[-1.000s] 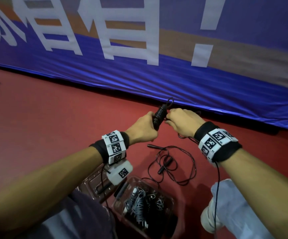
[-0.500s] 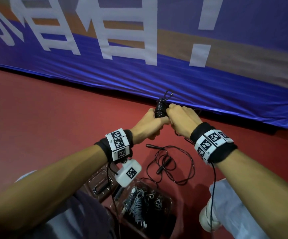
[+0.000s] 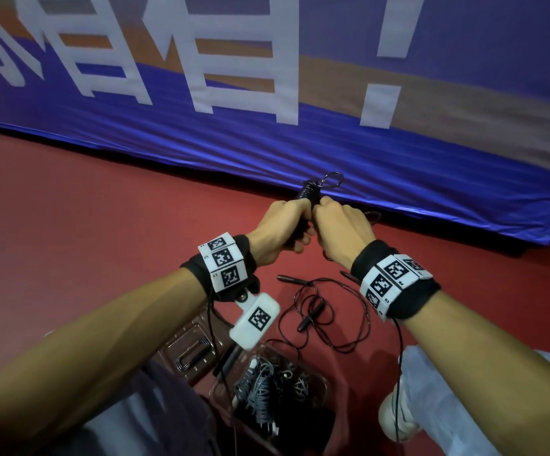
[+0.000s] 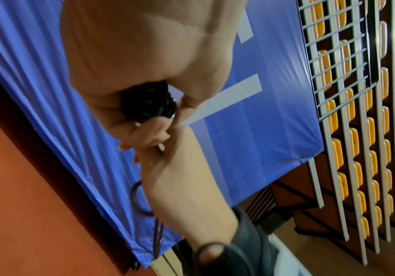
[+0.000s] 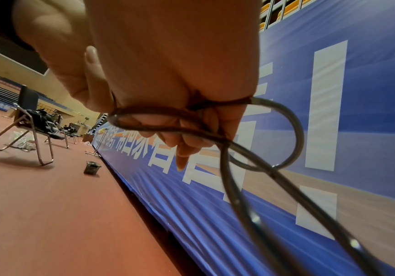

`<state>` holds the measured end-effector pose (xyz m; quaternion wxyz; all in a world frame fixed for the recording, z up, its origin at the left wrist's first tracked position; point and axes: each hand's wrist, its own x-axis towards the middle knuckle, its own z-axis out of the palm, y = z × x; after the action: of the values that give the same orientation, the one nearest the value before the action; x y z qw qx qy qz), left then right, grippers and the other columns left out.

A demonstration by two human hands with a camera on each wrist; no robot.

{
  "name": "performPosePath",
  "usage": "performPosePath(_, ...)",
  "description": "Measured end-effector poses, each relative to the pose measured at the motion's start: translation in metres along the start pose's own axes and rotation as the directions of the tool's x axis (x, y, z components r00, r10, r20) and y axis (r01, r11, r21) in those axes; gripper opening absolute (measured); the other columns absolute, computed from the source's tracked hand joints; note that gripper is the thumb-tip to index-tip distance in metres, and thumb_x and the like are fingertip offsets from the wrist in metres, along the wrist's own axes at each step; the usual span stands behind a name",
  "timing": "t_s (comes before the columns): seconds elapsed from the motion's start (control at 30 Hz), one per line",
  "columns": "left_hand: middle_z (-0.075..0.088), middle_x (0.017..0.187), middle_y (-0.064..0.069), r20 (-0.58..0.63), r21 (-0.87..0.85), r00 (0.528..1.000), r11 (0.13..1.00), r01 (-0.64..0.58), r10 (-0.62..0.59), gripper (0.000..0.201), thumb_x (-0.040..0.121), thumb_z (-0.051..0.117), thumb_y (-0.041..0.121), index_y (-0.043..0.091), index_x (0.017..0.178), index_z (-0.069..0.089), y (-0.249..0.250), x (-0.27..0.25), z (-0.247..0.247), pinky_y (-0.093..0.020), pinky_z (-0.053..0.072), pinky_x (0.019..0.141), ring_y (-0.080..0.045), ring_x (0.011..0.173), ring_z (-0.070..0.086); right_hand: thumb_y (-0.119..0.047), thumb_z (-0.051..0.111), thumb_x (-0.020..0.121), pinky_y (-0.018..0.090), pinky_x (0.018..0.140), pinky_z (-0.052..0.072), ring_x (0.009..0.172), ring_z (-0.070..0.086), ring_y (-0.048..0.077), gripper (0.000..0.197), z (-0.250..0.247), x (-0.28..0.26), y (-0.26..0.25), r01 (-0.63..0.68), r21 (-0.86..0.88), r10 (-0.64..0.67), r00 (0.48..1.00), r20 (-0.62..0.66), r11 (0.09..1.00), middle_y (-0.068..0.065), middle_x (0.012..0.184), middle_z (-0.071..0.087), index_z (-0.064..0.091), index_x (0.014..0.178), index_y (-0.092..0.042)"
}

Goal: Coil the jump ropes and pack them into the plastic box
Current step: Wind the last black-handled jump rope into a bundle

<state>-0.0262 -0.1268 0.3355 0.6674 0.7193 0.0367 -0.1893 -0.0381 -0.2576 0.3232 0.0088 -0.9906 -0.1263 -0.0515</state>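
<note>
Jump rope number one, a black cord already wound into a tight bundle [image 3: 306,195], is held up in front of the blue banner [image 3: 267,153], above the red floor [image 3: 86,218]. The left hand [image 3: 280,232] is wrapped around the lower part of the bundle, fingers curled fully about it; in the left wrist view the dark coil [image 4: 148,102] sits inside the fist. The right hand [image 3: 342,232] presses up against the left, knuckles touching, and pinches the free end of the same cord at the bundle's top, where a small loop [image 3: 332,180] sticks out. From the right wrist, that cord [image 5: 251,142] runs out between the closed fingers, curls into a loop and falls away toward the lower right.

Down on the floor, between the two forearms, a second jump rope [image 3: 329,311] lies loose and uncoiled (slim black handles included), its cord sprawled in several loops. Just nearer the person stands the plastic box [image 3: 319,383], clear and open, with coiled ropes [image 3: 263,393] in black and grey already piled inside. Its clear lid [image 3: 191,353] lies beside the box, to the left, partly under the left wrist camera.

Both wrists wear black bands with white marker blocks. A white shoe [image 3: 395,419] shows at lower right. In the right wrist view, folding chairs [image 5: 28,123] stand well away along the floor, and a small dark container [image 5: 92,167] sits close to the banner's foot.
</note>
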Motion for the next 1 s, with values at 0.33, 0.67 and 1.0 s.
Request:
performPosePath(0.33, 0.041, 0.062, 0.002, 0.089, 0.171, 0.995, 0.985, 0.025, -0.041, 0.048, 0.086, 0.06, 0.063, 0.016, 0.093, 0.065, 0.031, 0.004, -0.025, -0.017, 0.017, 0.038, -0.011, 0.042, 0.027, -0.004, 0.055, 0.096, 0.039, 0.063, 0.037, 0.092, 0.068, 0.042, 0.019, 0.002, 0.006, 0.003, 0.025, 0.029, -0.022, 0.996, -0.086, 0.999, 0.015, 0.104, 0.066, 0.055, 0.114, -0.009)
performPosePath(0.67, 0.043, 0.06, -0.001, 0.242, 0.412, 0.97, 0.908, -0.078, -0.027, 0.05, 0.092, 0.056, 0.063, 0.013, 0.093, 0.062, 0.044, -0.019, -0.042, -0.018, 0.019, 0.041, -0.013, 0.042, 0.026, -0.035, 0.034, 0.108, 0.044, 0.06, 0.041, 0.081, 0.066, 0.047, 0.032, 0.016, 0.024, 0.066, -0.023, 0.097, 0.045, 0.973, -0.225, 0.995, 0.02, 0.093, 0.07, 0.053, 0.11, -0.01)
performPosePath(1.0, 0.035, 0.056, 0.004, 0.279, 0.643, 0.853, 0.745, 0.175, -0.441, 0.046, 0.097, 0.05, 0.057, 0.011, 0.091, 0.054, 0.043, -0.018, -0.062, -0.013, 0.01, 0.034, -0.005, 0.036, 0.018, -0.03, 0.05, 0.103, 0.045, 0.081, 0.05, 0.084, 0.065, 0.031, 0.03, 0.0, 0.039, 0.101, 0.098, 0.256, -0.045, 0.978, -0.206, 0.962, 0.005, 0.086, 0.071, 0.071, 0.1, -0.01)
